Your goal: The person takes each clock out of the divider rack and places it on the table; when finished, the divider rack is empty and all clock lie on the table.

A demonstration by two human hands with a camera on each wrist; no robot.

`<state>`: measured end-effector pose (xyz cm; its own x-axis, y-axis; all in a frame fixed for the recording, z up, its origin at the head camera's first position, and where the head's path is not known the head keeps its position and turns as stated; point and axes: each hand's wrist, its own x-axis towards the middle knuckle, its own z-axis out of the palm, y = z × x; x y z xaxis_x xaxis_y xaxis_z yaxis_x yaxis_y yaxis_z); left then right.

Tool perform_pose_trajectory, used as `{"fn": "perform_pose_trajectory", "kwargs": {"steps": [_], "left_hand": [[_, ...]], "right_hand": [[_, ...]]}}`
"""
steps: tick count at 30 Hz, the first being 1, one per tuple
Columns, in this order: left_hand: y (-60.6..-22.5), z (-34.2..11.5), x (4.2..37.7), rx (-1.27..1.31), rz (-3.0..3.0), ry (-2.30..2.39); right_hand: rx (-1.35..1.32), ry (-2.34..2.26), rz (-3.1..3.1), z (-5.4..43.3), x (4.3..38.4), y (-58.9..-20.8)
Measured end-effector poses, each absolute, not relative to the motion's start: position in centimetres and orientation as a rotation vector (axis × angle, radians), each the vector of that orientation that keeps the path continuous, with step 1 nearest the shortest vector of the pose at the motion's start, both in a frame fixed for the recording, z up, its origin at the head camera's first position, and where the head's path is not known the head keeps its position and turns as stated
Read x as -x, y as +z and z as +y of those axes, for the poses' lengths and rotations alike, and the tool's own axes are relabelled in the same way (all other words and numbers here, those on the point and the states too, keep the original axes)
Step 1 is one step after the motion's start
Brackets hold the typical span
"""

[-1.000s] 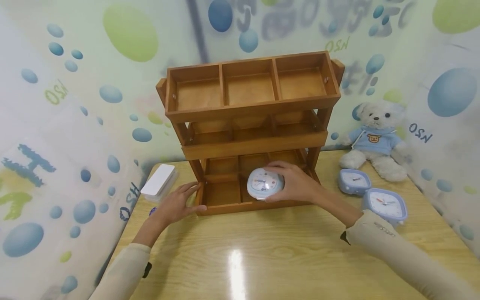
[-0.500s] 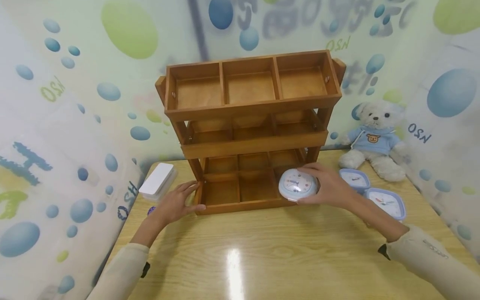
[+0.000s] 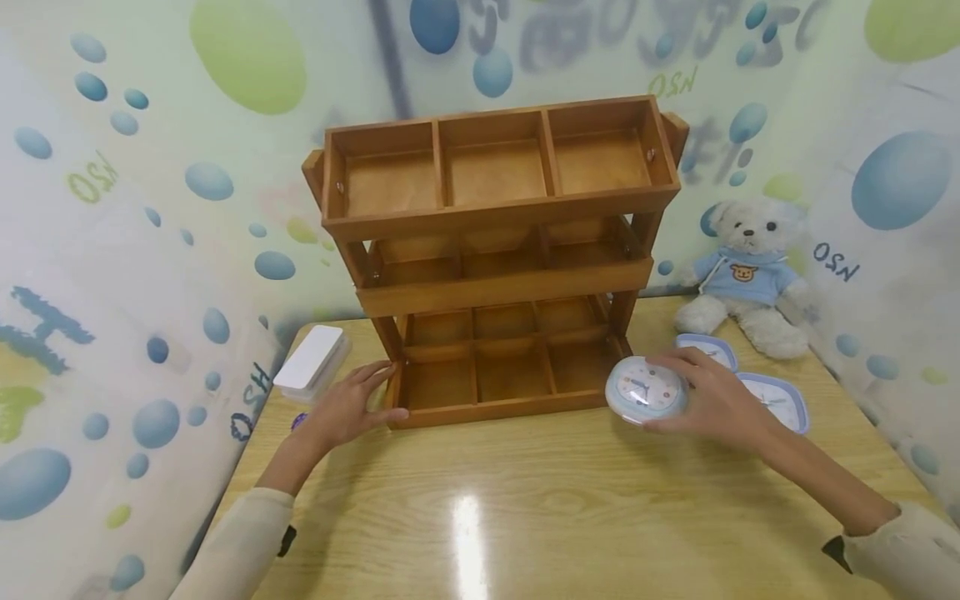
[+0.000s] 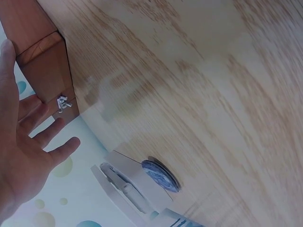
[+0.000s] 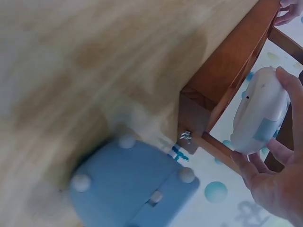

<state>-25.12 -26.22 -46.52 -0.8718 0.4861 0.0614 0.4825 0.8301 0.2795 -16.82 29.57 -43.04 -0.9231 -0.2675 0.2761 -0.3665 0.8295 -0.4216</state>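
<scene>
My right hand (image 3: 708, 398) grips a rounded white and pale blue alarm clock (image 3: 647, 390) by its side, just off the right front corner of a wooden shelf (image 3: 495, 293). In the right wrist view the clock's pale back (image 5: 262, 111) shows between thumb and fingers. My left hand (image 3: 351, 407) rests on the shelf's lower left end, its fingers fairly straight and spread. Two squarish blue-rimmed clocks stand on the table at the right: the nearer clock (image 3: 776, 402) is partly hidden by my right hand, the farther clock (image 3: 708, 350) sits behind it.
A white teddy bear (image 3: 750, 275) in a blue hoodie sits at the back right. At the left lie white boxes (image 3: 311, 360) and a small blue-purple round object (image 3: 298, 421). The shelf has three tiers of compartments on a wooden table (image 3: 420, 500) against patterned walls.
My right hand has carried the rounded clock rightward, from over the bottom tier's middle to beyond the shelf's right end. The left hand has kept its place on the shelf.
</scene>
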Motion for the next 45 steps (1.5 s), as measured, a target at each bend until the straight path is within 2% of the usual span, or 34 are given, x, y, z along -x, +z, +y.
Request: {"fn": "perform_pose_trajectory", "kwargs": {"steps": [21, 45], "left_hand": [[-46.7, -27.1, 25.0, -0.808, 3.018, 0.412], [-47.0, -27.8, 24.7, -0.785, 3.012, 0.388]], "right_hand": [[-0.438, 0.683, -2.740, 30.3, 12.7, -48.7], [-0.473, 0.702, -2.735, 29.5, 13.2, -49.5]]}}
